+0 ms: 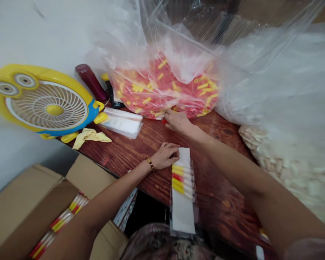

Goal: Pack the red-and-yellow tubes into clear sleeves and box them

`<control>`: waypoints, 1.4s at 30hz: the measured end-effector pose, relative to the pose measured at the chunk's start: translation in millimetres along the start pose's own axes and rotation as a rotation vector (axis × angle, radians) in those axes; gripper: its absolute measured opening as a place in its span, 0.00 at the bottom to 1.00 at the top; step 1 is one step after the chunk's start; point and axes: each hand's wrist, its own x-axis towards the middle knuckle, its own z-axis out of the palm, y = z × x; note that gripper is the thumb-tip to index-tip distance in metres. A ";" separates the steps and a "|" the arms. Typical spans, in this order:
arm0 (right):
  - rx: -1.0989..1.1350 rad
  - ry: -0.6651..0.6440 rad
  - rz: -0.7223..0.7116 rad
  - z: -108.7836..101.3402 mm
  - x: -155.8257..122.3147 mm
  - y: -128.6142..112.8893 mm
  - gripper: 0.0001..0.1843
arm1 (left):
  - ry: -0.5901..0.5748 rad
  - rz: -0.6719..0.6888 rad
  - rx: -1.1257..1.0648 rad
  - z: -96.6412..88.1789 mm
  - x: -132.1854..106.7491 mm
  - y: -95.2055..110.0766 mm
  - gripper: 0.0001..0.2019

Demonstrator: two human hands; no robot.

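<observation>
Our left forearm slants up from the lower left, wrist ringed by a dark beaded bracelet [150, 163], and our left hand [166, 156] lies palm-down with its fingers curled beside the top of a long white card in a clear plastic sleeve [183, 213]; we cannot tell whether those fingers grasp anything. The sleeve lies lengthwise on the reddish-brown wood-grain worktop [216, 198], its near end reaching past the front edge, with a row of short yellow-and-white and red-and-white sticks [182, 180] set crosswise on it. Our right arm stretches in from the lower right, farther forward than the left, bent at the wrist so that our right hand [177, 121] meets the lower edge of a bulging clear plastic bag of small red and yellow pieces [165, 83]. Its fingers bunch together near a bit of red, but we cannot tell whether they grip it.
</observation>
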 end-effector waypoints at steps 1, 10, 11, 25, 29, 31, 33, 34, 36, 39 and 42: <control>0.094 0.023 0.031 -1.7 -9.0 2.5 0.14 | 0.005 0.005 -0.007 0.5 -0.1 -0.8 0.03; 1.095 0.023 0.417 37.8 -102.8 25.5 0.12 | 0.025 0.040 -0.009 1.8 0.3 -5.1 0.03; 1.119 0.017 0.418 42.5 -107.9 24.0 0.12 | 0.024 0.041 -0.007 1.7 0.5 -4.6 0.04; 1.352 -0.194 0.233 62.5 -125.6 11.6 0.20 | 0.077 0.000 0.008 10.0 2.0 -6.2 0.08; 1.382 -0.269 0.190 64.9 -127.5 11.0 0.19 | 0.091 0.001 0.020 8.4 2.9 -2.5 0.10; 1.375 -0.287 0.185 62.7 -127.4 11.6 0.18 | 0.078 -0.018 0.031 6.0 3.2 -0.4 0.10; 1.343 -0.291 0.190 56.6 -125.9 13.4 0.17 | 0.052 -0.025 0.031 3.1 3.1 0.7 0.10; 1.309 -0.294 0.184 52.3 -124.5 14.7 0.16 | 0.037 -0.014 0.024 1.8 2.9 0.8 0.09; 1.200 -0.319 0.130 42.4 -120.1 18.0 0.13 | 0.008 0.014 0.006 -0.4 2.4 0.1 0.07; 0.985 -0.437 -0.040 30.7 -111.9 22.4 0.07 | -0.005 0.020 -0.008 -1.2 1.8 -2.0 0.06; 0.866 -0.540 -0.149 27.6 -106.3 24.7 0.08 | 0.017 0.044 -0.024 -0.4 0.9 -3.9 0.06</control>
